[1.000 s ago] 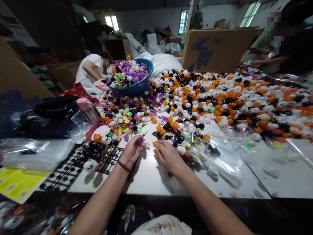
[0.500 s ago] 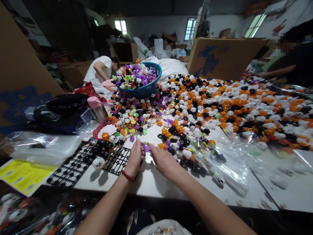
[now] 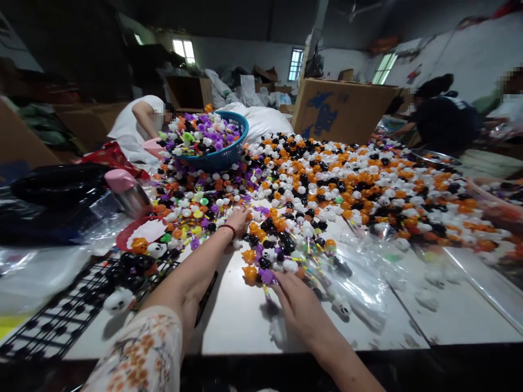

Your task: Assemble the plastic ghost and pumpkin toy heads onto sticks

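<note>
My right hand (image 3: 296, 299) is closed at the fingertips around a purple figure-topped stick (image 3: 267, 276), whose coloured stem points down toward the white table. Orange, black and white figure-topped pieces (image 3: 281, 231) lie just beyond it in a small heap. Farther forward, my left hand (image 3: 238, 220), with a red bead bracelet at the wrist, reaches to the near edge of the mixed pile (image 3: 212, 204). Its fingers bend down among white and orange pieces, and what they touch is hidden.
A blue basket (image 3: 237, 147) heaped with figures stands behind the pile. At left are a black grid rack (image 3: 53, 310), a red dish (image 3: 126, 234) and a pink-lidded flask (image 3: 131, 193). Clear plastic bags (image 3: 363, 283) lie at right. Other people work across the table.
My hands have parted: the left has moved forward to the pile, and the right has shifted right and nearer with the purple piece. The view has turned right.
</note>
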A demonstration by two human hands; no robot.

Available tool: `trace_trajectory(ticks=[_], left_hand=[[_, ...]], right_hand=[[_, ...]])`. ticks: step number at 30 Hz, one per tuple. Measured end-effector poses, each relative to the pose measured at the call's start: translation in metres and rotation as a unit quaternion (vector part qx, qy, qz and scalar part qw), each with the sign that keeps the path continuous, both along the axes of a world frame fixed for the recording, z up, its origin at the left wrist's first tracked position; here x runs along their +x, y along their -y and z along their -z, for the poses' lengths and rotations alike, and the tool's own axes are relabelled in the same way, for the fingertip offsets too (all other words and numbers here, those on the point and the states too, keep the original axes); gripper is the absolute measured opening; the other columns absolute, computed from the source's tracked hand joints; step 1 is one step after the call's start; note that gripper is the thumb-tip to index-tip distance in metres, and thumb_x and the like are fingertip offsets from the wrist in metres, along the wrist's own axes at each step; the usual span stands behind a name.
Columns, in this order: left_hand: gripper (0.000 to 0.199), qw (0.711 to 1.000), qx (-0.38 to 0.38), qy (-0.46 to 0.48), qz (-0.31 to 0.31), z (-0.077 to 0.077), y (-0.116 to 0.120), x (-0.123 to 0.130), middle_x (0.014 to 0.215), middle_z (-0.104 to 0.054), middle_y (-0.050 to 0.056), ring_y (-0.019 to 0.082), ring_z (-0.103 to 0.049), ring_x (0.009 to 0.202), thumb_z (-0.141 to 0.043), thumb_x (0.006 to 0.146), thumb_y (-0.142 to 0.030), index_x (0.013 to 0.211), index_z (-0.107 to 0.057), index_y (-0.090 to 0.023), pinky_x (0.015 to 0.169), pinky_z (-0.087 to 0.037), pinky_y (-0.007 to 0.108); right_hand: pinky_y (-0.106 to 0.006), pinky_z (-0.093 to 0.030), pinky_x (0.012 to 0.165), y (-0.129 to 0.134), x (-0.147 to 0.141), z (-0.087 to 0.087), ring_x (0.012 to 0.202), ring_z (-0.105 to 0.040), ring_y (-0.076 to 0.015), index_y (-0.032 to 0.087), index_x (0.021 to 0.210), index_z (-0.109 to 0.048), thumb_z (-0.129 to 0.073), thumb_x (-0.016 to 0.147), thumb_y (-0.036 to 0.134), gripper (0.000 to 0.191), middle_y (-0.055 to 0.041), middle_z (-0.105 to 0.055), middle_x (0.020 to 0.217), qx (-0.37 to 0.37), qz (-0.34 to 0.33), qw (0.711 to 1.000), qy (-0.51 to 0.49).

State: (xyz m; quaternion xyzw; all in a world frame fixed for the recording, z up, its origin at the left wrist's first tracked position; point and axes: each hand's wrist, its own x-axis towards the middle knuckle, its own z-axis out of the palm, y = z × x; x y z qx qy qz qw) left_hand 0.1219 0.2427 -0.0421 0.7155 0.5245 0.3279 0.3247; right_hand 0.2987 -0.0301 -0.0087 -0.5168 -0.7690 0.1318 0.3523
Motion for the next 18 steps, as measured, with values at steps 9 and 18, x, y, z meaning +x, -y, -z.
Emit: trace_trajectory(ticks=[9, 18], left_hand=[[0.026, 0.988, -0.078, 0.131, -0.03, -0.016, 0.05, -0.02, 0.08, -0.054, 0.001, 0.015, -0.052, 0.07, -0.051, 0.084, -0.036, 0.105, -0.05, -0.021, 0.066, -0.045, 0.027], [0.03, 0.851, -0.281, 0.439, 0.059, -0.033, 0.182, -0.032, 0.073, -0.05, -0.003, 0.007, -0.044, 0.056, -0.065, 0.083, -0.044, 0.09, -0.048, -0.02, 0.05, -0.033, 0.018]], right_hand=[[-0.04, -0.054, 0.09, -0.012, 0.013, -0.003, 0.099, -0.066, -0.0239, 0.018, 0.114, -0.063, -0.048, 0.098, 0.025, 0.023, -0.0111, -0.071, 0.106, 0.019, 0.056, 0.994, -0.089], [-0.037, -0.052, 0.088, -0.019, 0.0, -0.02, 0.096, -0.064, -0.0215, 0.019, 0.114, -0.067, -0.05, 0.098, 0.025, 0.024, -0.009, -0.07, 0.102, 0.048, 0.032, 0.989, -0.136]])
